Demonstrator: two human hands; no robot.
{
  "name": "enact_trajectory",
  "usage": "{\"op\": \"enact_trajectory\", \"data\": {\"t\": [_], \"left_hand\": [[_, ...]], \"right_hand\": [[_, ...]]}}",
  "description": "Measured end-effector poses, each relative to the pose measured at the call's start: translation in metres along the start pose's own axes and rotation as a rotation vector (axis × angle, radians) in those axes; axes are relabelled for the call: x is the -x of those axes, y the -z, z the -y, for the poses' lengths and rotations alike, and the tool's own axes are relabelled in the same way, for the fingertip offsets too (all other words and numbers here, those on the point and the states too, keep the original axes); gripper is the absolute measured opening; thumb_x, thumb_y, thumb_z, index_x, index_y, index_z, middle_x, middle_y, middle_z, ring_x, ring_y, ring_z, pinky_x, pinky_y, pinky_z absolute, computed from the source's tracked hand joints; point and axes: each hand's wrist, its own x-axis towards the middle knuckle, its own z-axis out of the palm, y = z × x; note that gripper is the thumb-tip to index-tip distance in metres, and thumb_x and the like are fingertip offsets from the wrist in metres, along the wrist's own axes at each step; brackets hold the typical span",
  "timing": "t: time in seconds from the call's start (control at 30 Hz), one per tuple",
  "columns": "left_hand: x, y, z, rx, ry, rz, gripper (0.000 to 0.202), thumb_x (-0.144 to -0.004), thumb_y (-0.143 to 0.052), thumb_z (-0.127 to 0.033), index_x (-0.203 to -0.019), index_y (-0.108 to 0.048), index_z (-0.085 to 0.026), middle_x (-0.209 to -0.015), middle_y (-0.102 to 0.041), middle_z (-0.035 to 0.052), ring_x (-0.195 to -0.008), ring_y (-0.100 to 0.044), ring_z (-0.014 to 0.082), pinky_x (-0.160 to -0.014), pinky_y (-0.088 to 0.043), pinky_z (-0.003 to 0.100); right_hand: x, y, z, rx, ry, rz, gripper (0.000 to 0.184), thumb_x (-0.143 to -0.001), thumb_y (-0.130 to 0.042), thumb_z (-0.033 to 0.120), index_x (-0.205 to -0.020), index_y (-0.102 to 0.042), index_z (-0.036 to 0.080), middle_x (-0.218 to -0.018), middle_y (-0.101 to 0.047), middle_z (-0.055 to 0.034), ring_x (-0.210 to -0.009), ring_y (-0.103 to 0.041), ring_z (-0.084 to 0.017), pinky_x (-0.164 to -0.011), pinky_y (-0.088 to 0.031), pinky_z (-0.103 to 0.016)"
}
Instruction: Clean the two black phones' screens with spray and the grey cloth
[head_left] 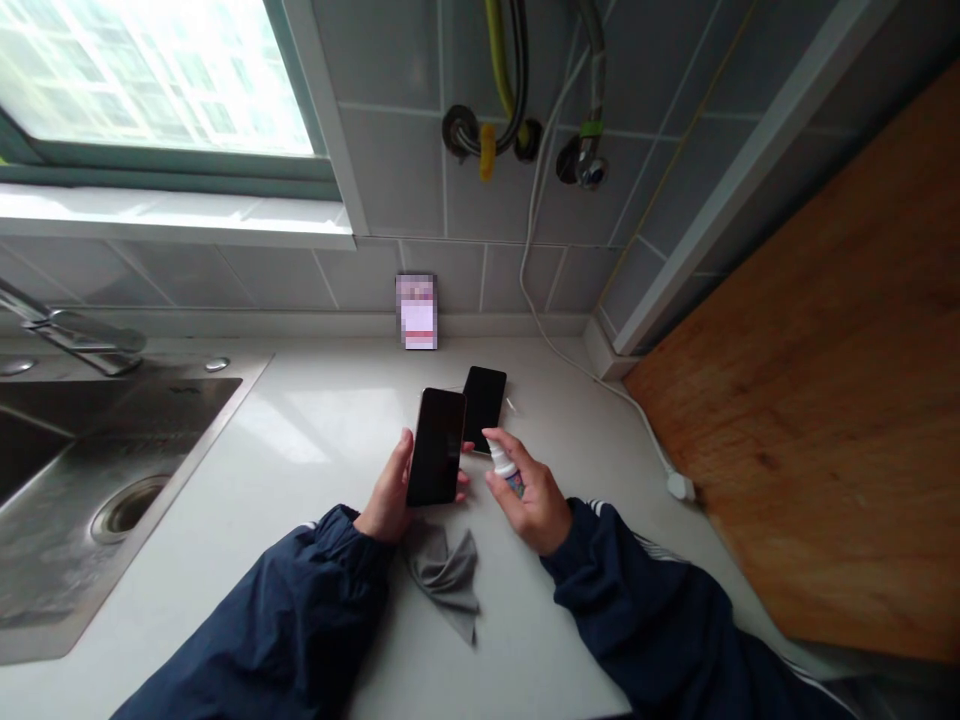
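The left hand [388,492] cradles a black smartphone [436,447] from beneath, thumb along one long edge and fingertips curling round the other. The phone's long axis points away from the person, its top leaning slightly right, over the counter. The right hand [534,497] pinches a small white spray bottle [504,468] just beside the phone, nozzle aimed up-left at it. A second smartphone [484,408] lies flat on the white counter [315,420], partly behind the first, and a crumpled grey cloth [444,580] sits below the hands
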Motion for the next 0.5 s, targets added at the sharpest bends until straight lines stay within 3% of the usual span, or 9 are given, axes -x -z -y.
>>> {"op": "enact_trajectory", "data": {"t": [0.07, 0.13, 0.33, 0.5], "left_hand": [[0.0, 0.003, 0.006, -0.041, 0.009, 0.008, 0.076, -0.085, -0.064, -0.077, -0.128, -0.072, -0.015, -0.121, -0.075, 0.0192, -0.083, -0.076, 0.0304, -0.068, -0.064, 0.043], [-0.001, 0.006, 0.011, -0.041, -0.007, 0.012, 0.075, -0.087, -0.062, -0.076, -0.132, -0.07, -0.017, -0.111, -0.078, 0.0175, -0.085, -0.076, 0.0311, -0.069, -0.063, 0.04], [0.001, 0.009, 0.013, -0.05, -0.051, 0.115, 0.08, -0.09, -0.06, -0.075, -0.149, -0.057, -0.021, -0.109, -0.078, 0.0161, -0.089, -0.077, 0.0315, -0.072, -0.062, 0.039], [0.002, 0.005, 0.007, -0.044, -0.026, 0.146, 0.087, -0.088, -0.059, -0.077, -0.15, -0.054, -0.016, -0.113, -0.078, 0.018, -0.089, -0.077, 0.0312, -0.076, -0.063, 0.04]], "right_hand": [[-0.004, -0.005, 0.001, 0.156, 0.143, -0.02, 0.049, -0.098, -0.059, 0.026, -0.147, -0.054, 0.031, -0.122, -0.072, -0.0084, -0.094, -0.072, -0.024, -0.089, -0.061, -0.039], [-0.009, -0.008, -0.001, 0.23, 0.2, 0.009, 0.051, -0.1, -0.055, 0.022, -0.15, -0.049, 0.031, -0.128, -0.069, -0.0099, -0.106, -0.071, -0.026, -0.097, -0.059, -0.041], [-0.016, -0.007, -0.008, 0.288, 0.204, 0.031, 0.048, -0.101, -0.052, 0.017, -0.147, -0.047, 0.029, -0.129, -0.068, -0.0104, -0.112, -0.072, -0.026, -0.099, -0.06, -0.039], [-0.019, -0.007, -0.014, 0.263, 0.273, -0.126, 0.053, -0.101, -0.057, 0.023, -0.153, -0.043, 0.027, -0.134, -0.068, -0.0115, -0.111, -0.073, -0.024, -0.098, -0.061, -0.039]]}}
